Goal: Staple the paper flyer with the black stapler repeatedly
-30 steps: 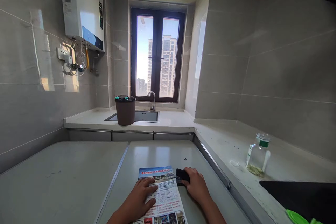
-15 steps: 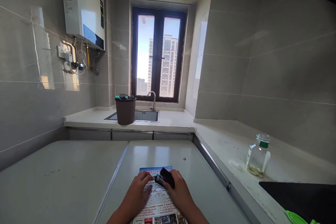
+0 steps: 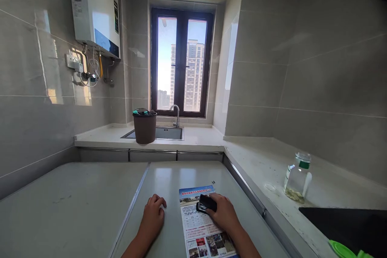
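A black stapler (image 3: 207, 204) is in my right hand (image 3: 223, 212), thumb on its near side and fingers over its back end. It lies over the upper part of a printed flyer (image 3: 193, 220) with a blue header, text and photos. My left hand (image 3: 154, 213) rests on the white tabletop left of the flyer, apart from it. Its fingers are loosely bent, with a gap to the thumb and nothing seen in them. Two tiny dark bits, perhaps staples (image 3: 213, 182), lie just beyond the flyer's top edge.
On the right counter (image 3: 250, 157) stand a glass jar (image 3: 296, 179) and a clear lid (image 3: 270, 187), near a black panel (image 3: 347, 225) and a green item (image 3: 341, 248). A brown bucket (image 3: 145, 129) stands at the sink (image 3: 169, 133). A metal strip (image 3: 130, 205) crosses the tabletop.
My left hand has let go of the flyer and moved left onto the bare tabletop. My right hand, the stapler and the flyer have shifted to the right, with the flyer turned slightly.
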Demonstrator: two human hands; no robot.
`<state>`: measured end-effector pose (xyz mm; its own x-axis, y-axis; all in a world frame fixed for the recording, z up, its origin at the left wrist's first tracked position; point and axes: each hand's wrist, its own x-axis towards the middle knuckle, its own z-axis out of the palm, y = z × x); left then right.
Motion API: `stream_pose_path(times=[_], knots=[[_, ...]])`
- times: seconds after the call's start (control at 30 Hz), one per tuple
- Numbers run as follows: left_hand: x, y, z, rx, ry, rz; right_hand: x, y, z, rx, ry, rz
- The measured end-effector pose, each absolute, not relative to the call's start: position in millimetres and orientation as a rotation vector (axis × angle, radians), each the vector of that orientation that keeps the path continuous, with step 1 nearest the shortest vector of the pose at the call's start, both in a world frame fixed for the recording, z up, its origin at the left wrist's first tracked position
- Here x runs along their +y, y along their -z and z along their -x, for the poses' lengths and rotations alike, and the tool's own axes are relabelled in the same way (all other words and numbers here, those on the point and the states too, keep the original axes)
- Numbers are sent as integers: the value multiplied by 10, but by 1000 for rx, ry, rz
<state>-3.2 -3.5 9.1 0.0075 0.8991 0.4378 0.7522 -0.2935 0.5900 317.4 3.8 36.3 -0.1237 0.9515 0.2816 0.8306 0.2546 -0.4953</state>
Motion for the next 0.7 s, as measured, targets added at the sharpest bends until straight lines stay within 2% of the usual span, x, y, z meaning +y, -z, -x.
stream_pose_path(times=[0.27,0.7], knots=[[93,-7,191,1739,-1342,-1716,203,-291,-3450,-1754,-145,1958],[44,-92,209,1690,-1417,-1635,215,-207,-3478,-1738,-117,1991]])
